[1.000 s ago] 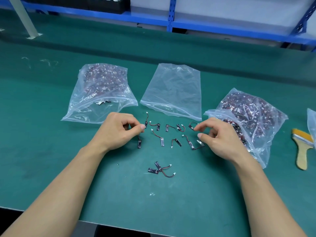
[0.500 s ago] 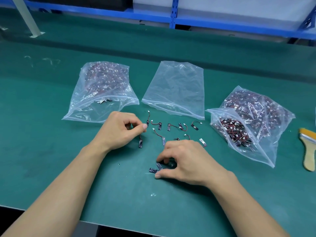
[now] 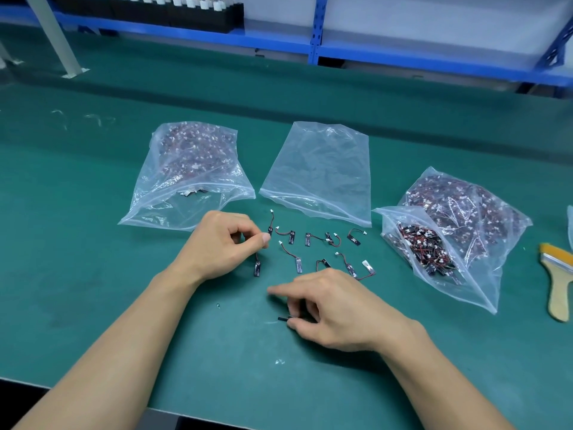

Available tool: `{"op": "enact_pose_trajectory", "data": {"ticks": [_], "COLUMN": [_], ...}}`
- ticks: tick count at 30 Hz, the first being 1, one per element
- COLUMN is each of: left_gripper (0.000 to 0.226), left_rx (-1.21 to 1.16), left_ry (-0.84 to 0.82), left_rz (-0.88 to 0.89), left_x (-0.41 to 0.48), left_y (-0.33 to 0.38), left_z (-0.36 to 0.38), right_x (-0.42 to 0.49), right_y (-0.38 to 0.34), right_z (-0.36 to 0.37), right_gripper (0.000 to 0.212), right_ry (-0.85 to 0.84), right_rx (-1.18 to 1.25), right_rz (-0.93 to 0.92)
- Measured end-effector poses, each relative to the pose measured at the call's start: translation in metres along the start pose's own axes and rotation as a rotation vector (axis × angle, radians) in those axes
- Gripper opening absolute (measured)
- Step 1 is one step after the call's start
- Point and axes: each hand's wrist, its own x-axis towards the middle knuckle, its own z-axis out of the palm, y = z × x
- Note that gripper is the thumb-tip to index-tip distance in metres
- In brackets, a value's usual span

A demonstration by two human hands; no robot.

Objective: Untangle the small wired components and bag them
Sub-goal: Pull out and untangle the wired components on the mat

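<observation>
Three bags (image 3: 316, 169) lie in a row on the desk (image 3: 93, 274); loose components (image 3: 313, 243) lie before the middle one, a brush (image 3: 558, 280) far right.

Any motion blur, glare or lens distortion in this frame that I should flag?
Head view: the right hand is motion-blurred at its outstretched fingertip, above the small black component it pinches. The left hand, pinching a wired component, is sharp. Head view: soft glare streaks the empty bag, the blue shelf rail slants from the wide lens, and shadows under the forearms are soft.
</observation>
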Motion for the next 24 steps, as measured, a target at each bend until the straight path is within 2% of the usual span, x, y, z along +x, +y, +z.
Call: {"op": "enact_pose_trajectory", "data": {"ticks": [3,6,10,14,19,22,24], "left_gripper": [0.018,0.018,0.018,0.018,0.020,0.021,0.022], "left_rx": [-0.001,-0.001,-0.005,-0.015,-0.045,-0.054,-0.056], "left_ry": [0.001,0.006,0.013,0.024,0.024,0.030,0.030], "left_rz": [0.002,0.012,0.022,0.006,-0.023,-0.038,-0.050], "left_x": [0.000,0.000,0.000,0.001,-0.001,-0.001,0.000], "left_y": [0.000,0.001,0.001,-0.002,-0.004,-0.004,-0.003], "left_z": [0.000,0.000,0.000,0.000,0.001,0.001,0.001], "right_x": [0.000,0.000,0.001,0.018,0.067,0.087,0.089], "right_y": [0.000,0.001,0.000,0.019,0.056,0.078,0.086], "right_z": [0.001,0.000,-0.005,-0.032,-0.072,-0.081,-0.080], "right_gripper": [0.032,0.019,0.014,0.017,0.023,0.016,0.030], "right_ry": [-0.046,-0.022,-0.001,0.257,0.625,0.669,0.631], "right_rx": [-0.034,-0.001,0.049,0.172,0.150,0.110,0.079], "right_rz": [-0.024,-0.030,-0.045,0.066,0.281,0.391,0.452]}}
